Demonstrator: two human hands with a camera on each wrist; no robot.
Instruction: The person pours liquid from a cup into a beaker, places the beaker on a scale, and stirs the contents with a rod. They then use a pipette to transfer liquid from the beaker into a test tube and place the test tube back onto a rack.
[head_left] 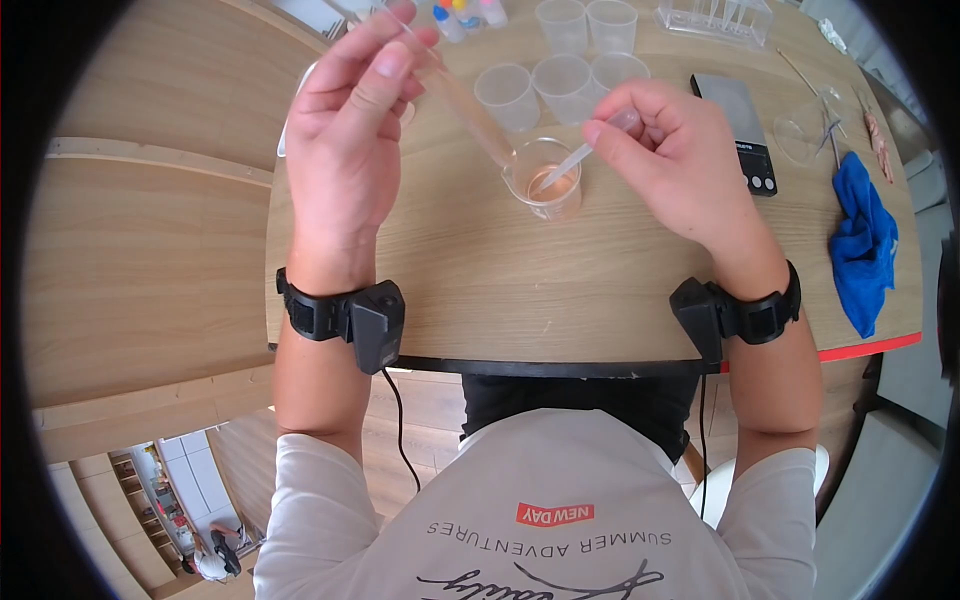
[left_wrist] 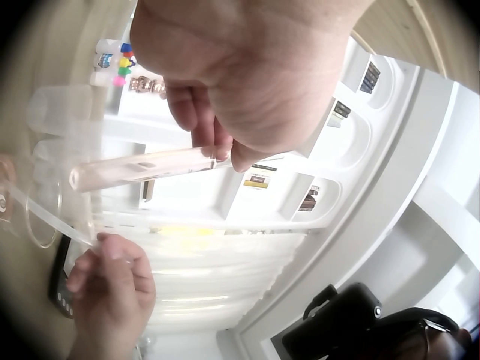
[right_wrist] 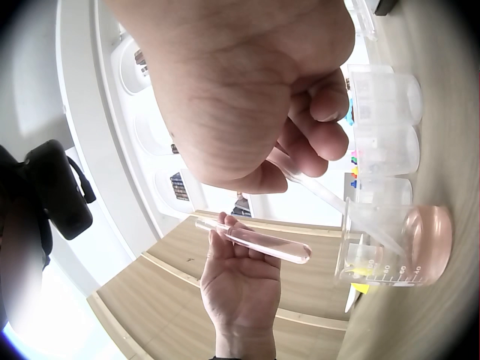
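A tube (head_left: 455,95) was pinched by the left hand (head_left: 345,130); a pipette (head_left: 580,158), pinched by the right hand (head_left: 670,150), was dipped into the beaker (head_left: 545,180) below the fingers.

one beaker (head_left: 545,180), five plastic cups (head_left: 507,96), one test tube (head_left: 462,98), one pipette (head_left: 585,153)

near table edge (head_left: 480,320): free | behind beaker (head_left: 548,180): cups (head_left: 560,75) block

The right hand (right_wrist: 247,90) pinches a clear plastic pipette (right_wrist: 330,199) — its tip dips into a small glass beaker of pinkish liquid (right_wrist: 405,244) on the wooden tabletop (right_wrist: 450,112). Beyond, the left hand (right_wrist: 240,292) holds a clear glass test tube (right_wrist: 259,241) — tilted, near the beaker's rim.
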